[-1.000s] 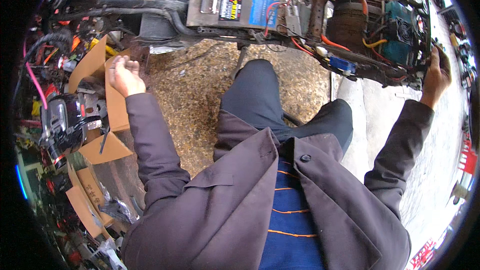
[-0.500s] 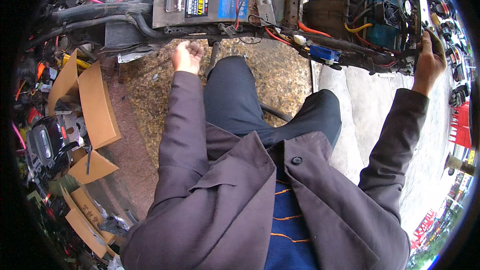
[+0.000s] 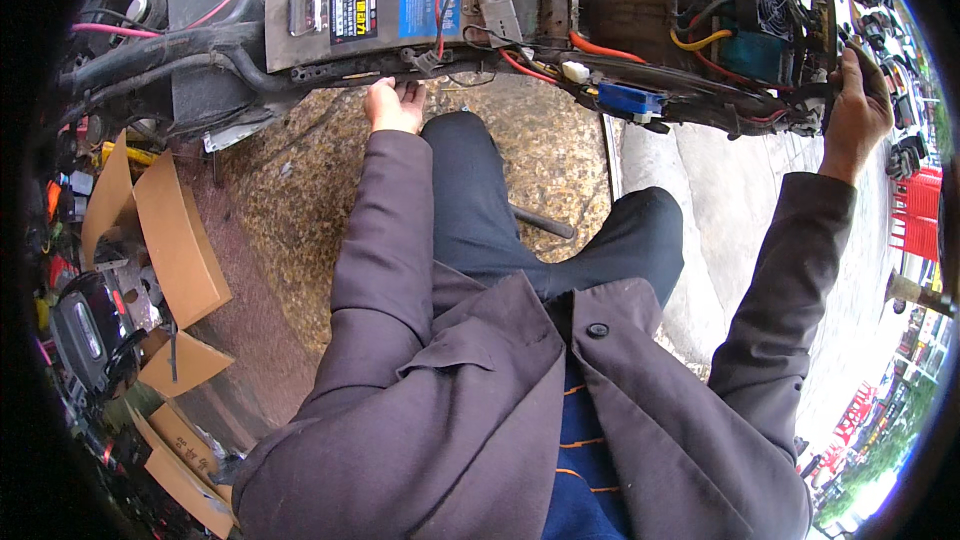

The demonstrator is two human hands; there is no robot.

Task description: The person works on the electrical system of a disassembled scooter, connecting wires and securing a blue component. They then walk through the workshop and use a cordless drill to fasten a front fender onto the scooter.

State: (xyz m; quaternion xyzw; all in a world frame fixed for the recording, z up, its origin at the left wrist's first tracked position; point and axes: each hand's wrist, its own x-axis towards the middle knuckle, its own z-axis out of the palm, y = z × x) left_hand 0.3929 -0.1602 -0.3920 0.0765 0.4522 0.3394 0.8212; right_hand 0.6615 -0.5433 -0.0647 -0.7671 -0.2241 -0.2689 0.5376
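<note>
Across the top lies the bare frame (image 3: 340,80) of a vehicle, holding a metal-cased battery (image 3: 290,25) with coloured labels. My left hand (image 3: 396,108) is raised to the frame's lower rail below the battery, palm up, fingers loosely bent and apart; its tips meet the rail's edge. My right hand (image 3: 858,110) grips the frame's right end, thumb on the near side and the other fingers partly hidden. Between the hands are a grey plug connector (image 3: 497,12) with red and black wires, a blue part (image 3: 630,100), and a teal box (image 3: 762,25) with a fan.
Open cardboard boxes (image 3: 180,240) and a dark plastic part (image 3: 82,330) with a lamp stand among clutter at the left. A dark bar (image 3: 543,222) shows between my knees. A red crate (image 3: 915,212) is at the far right.
My left hand has moved right along the frame and up to its lower rail. The frame sits farther left in view. My right hand keeps its hold on the end.
</note>
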